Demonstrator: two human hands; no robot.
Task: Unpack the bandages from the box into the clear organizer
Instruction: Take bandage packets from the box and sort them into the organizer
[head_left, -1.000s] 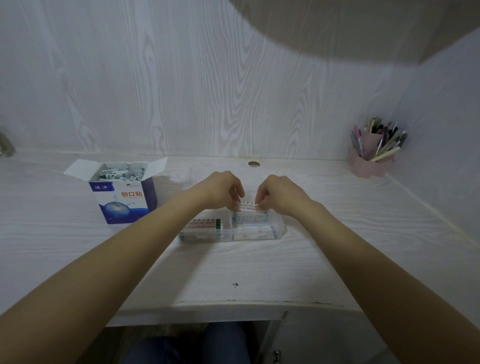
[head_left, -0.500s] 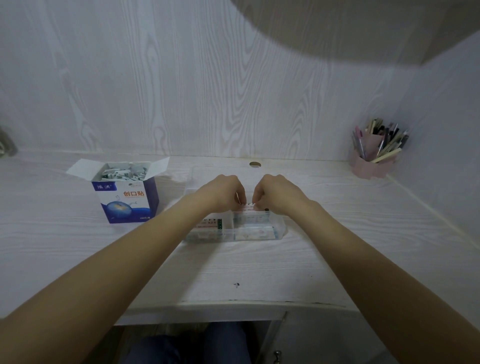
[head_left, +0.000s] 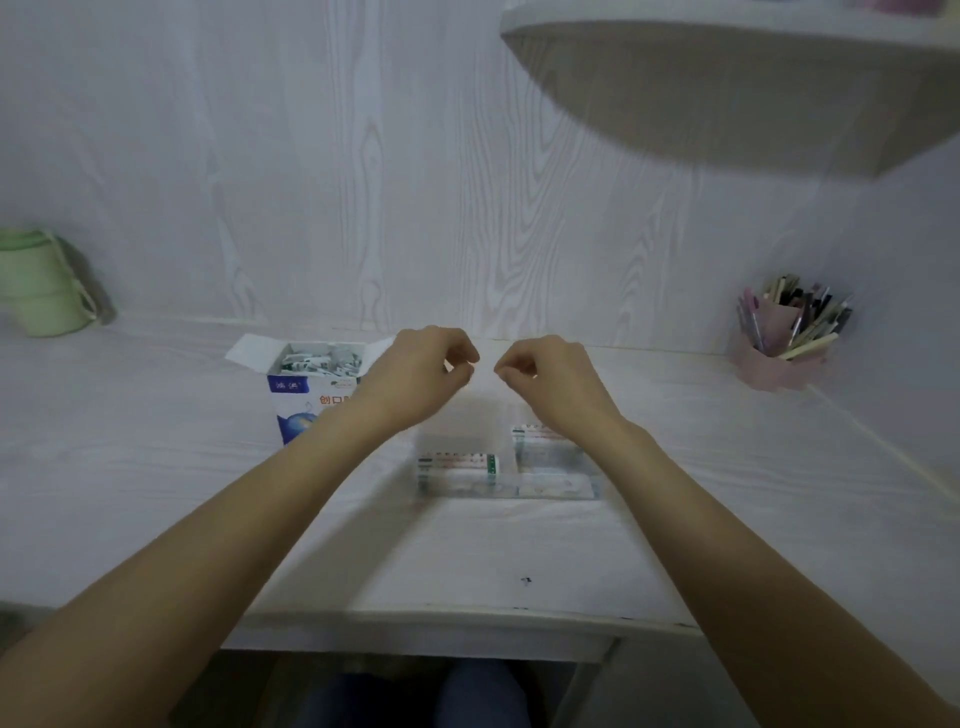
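Both hands have lifted off the clear organizer (head_left: 506, 475) since a second ago; the left hand (head_left: 415, 379) and right hand (head_left: 550, 382) now hover above it, fingers curled, holding nothing. Bandages (head_left: 460, 462) lie in its compartments. The open box (head_left: 311, 389) stands to the left.

Pale woodgrain wall (head_left: 363, 156) backs a white desk (head_left: 156, 467) under a shelf (head_left: 753, 93).

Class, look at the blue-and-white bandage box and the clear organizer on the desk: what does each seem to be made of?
The blue-and-white bandage box looks like printed cardboard: thin folded flaps stand open at the top. The clear organizer looks like rigid transparent plastic, probably glossy: bandages show through its walls.
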